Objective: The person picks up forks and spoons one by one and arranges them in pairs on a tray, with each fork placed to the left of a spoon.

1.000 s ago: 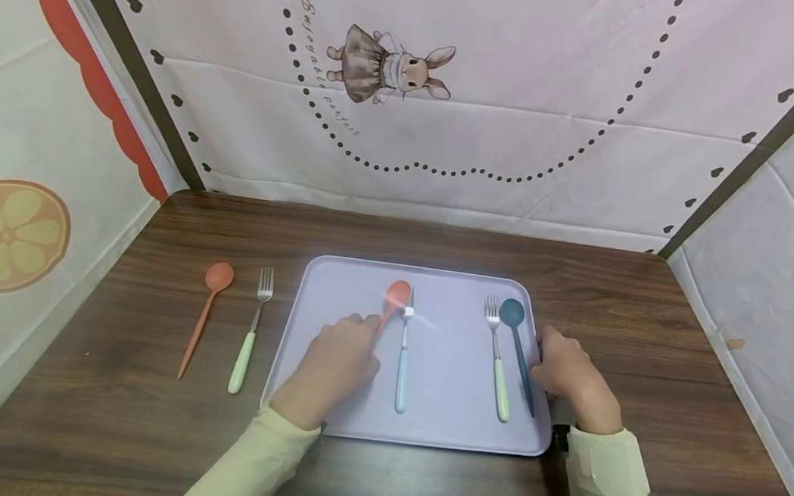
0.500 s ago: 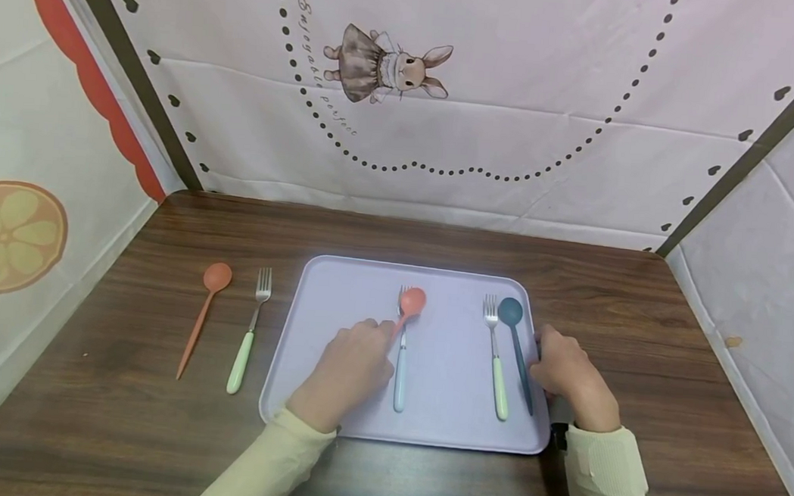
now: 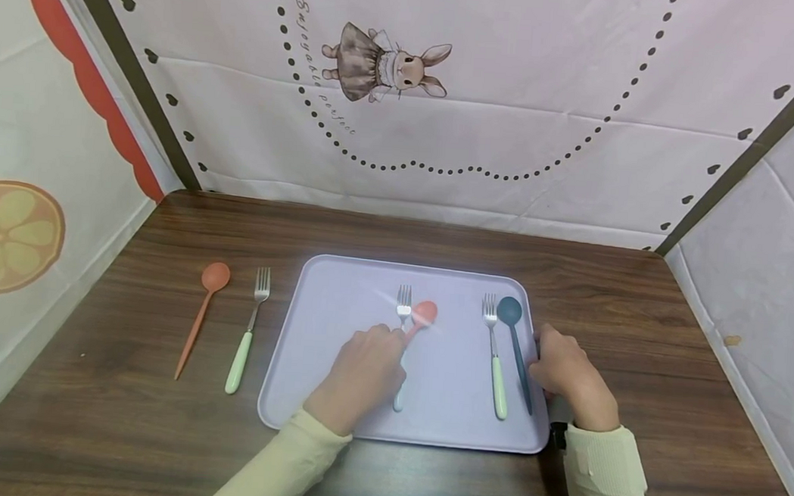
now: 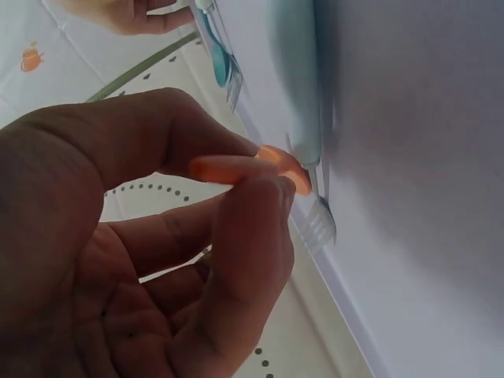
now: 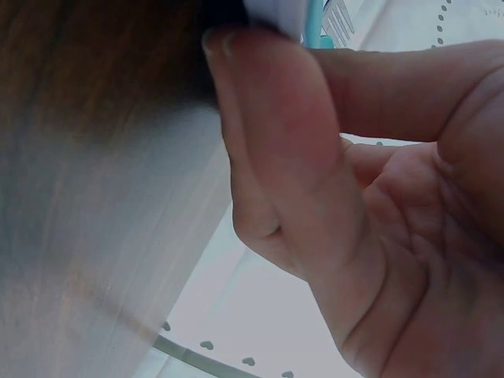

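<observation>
While I watch the head feed, the left hand (image 3: 362, 371) is over the middle of the lavender tray (image 3: 349, 294), pinching the coral spoon (image 3: 425, 312) by its handle, bowl just right of the tines of the blue-handled fork (image 3: 397, 404). Can't tell if the bowl touches the tray. Green-handled fork (image 3: 500, 387) and dark teal spoon (image 3: 510, 310) lie side by side near the tray's right edge, right hand (image 3: 569, 376) at that rim. Orange spoon (image 3: 215, 276) and second green-handled fork (image 3: 240, 361) sit on the wooden table (image 3: 121, 413), left of the tray. Left wrist: thumb and index finger nearly closed, only the spoon handle between them; the blue fork handle is close by. I'd swing the coral spoon clear of that fork, line it up parallel, lower bowl first, release gently. Right wrist: thumb and index look closed on the tray rim, exact contact hidden. I'd use light pressure there so the tray doesn't slide.
</observation>
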Demonstrator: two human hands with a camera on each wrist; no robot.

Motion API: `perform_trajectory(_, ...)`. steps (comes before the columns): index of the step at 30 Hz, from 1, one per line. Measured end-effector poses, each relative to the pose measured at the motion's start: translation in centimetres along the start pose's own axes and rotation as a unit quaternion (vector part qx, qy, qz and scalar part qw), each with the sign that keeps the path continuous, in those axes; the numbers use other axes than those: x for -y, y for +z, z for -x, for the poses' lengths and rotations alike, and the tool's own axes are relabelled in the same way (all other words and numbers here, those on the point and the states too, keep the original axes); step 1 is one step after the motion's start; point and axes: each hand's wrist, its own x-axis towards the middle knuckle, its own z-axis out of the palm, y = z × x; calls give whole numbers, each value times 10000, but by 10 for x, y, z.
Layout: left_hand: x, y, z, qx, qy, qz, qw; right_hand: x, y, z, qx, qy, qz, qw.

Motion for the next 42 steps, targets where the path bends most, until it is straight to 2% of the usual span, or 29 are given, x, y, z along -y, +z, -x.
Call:
perform_trajectory(8,-11,5,-5,212,-146,-134,9996,0,0,-1,22,17,20,10000)
perform_trajectory(14,-29,14,-7,-212,-87,-306,9993,-1,-1,0,50,9,-11,10000)
perform_trajectory(17,-38,19,-7,-336,19,-236,9992,-2,-1,0,59,22,-21,10000)
perform_trajectory(21,-41,19,-5,-271,406,44,9988,-2,0,-1,73,22,-43,10000)
perform_trajectory(23,-38,17,-2,-209,665,-24,9976,-2,0,-1,77,3,-56,10000)
perform_trajectory(26,-31,15,5,-115,1198,-606,9909,-2,-1,0,69,-32,-74,9999)
perform_trajectory(30,-25,18,17,144,1704,-1273,9770,-2,-2,0,40,-91,-66,9999)
perform_trajectory(35,-23,21,25,236,1855,-1553,9700,0,-3,-1,41,-110,-76,9999)
perform_trajectory(42,-21,24,21,169,1917,-1618,9679,-2,-2,0,1,-80,-99,9999)
